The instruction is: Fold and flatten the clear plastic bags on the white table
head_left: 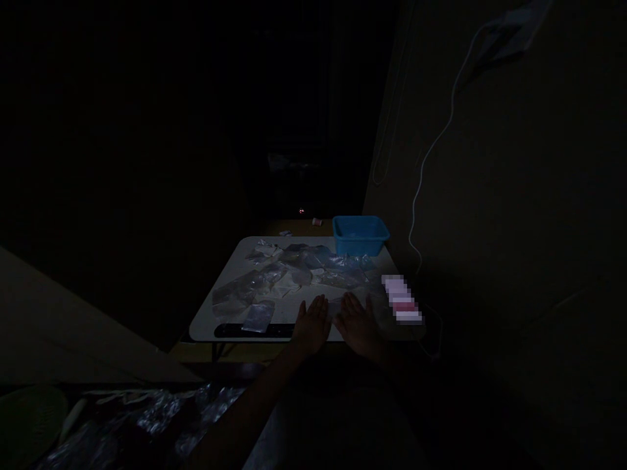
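Both hands are held over the near edge of a small white table [206,320] in a dark room. My left hand [313,323] has its fingers stretched forward, with nothing in it. Beside it, my right hand [356,323] is likewise flat, thumb out to the side, holding nothing. A gap separates the two. Beyond them lie several crumpled clear plastic bags [284,277] spread over the tabletop. One folded plastic bag [258,316] rests to the left, partly over a dark strip [228,330] along the near edge. Whether the palms touch the table I cannot tell.
A blue plastic basin [360,245] stands at the table's far right corner. A bright, pixelated phone-like object [401,299] lies at the right edge. A white cable [451,111] hangs along the right wall. Shiny plastic [161,411] is heaped at lower left, near a green round object [32,418].
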A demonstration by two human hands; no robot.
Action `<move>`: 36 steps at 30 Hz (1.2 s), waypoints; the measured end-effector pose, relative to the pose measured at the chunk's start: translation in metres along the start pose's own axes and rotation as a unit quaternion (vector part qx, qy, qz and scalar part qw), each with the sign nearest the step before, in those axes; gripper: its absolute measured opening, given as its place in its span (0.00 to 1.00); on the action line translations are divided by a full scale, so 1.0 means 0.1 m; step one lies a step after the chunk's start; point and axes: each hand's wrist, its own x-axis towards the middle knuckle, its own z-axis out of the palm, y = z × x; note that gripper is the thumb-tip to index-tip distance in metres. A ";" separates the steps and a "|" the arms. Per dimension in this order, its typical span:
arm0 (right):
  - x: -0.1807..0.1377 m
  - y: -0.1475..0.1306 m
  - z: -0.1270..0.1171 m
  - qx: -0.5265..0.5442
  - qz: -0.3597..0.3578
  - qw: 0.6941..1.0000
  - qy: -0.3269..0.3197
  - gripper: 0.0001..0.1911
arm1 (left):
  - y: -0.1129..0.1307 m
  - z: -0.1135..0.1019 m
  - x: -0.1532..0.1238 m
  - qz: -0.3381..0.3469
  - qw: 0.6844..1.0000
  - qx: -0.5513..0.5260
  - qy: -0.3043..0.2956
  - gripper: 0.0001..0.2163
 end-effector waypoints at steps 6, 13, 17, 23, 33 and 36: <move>0.01 -0.04 0.06 0.035 -0.074 0.997 -0.004 0.27 | -0.02 0.03 0.00 0.010 1.000 0.011 -0.010 0.24; 0.04 0.00 0.04 0.000 0.029 1.000 -0.012 0.31 | 0.00 0.01 0.00 -0.005 1.000 -0.002 0.003 0.22; 0.09 -0.07 0.00 -0.002 0.024 1.000 -0.005 0.32 | -0.01 0.01 0.00 -0.002 1.000 -0.002 -0.001 0.22; 0.06 -0.08 0.09 0.025 -0.070 0.997 -0.008 0.28 | -0.04 0.05 0.00 0.014 1.000 0.018 -0.004 0.24; 0.09 -0.02 0.08 0.012 -0.009 1.000 0.005 0.31 | -0.02 0.09 0.00 0.002 1.000 0.022 0.018 0.23; 0.08 -0.05 0.09 0.032 -0.077 0.997 0.000 0.27 | -0.03 0.08 0.00 0.012 1.000 0.022 0.006 0.23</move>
